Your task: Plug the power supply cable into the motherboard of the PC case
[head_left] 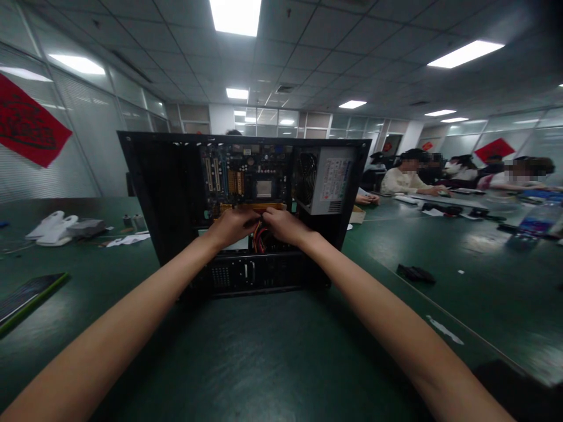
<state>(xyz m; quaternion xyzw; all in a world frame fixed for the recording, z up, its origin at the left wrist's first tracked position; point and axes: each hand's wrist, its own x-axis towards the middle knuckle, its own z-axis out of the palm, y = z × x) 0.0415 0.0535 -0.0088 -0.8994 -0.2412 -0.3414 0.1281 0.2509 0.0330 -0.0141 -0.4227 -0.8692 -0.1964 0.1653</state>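
An open black computer case [162,246] stands on the table in front of me, its inside facing me. Both of my hands reach into it, just below the motherboard [281,167]. My left hand [233,225] has its fingers drawn together; what they hold is hidden. Close beside it, my right hand [284,225] pinches at the top of a bundle of red, yellow and black power cables [260,240]. The exact grip is too small to see clearly. At the case's upper right sits the silver power supply [332,181]. Yellow memory slots [270,206] lie right behind my fingers.
A green-edged board [30,296] lies at left on the green table [264,351]. White objects [55,228] and a grey block [87,227] are farther back. To the right are a black item [416,274], a bottle [534,221] and several seated people.
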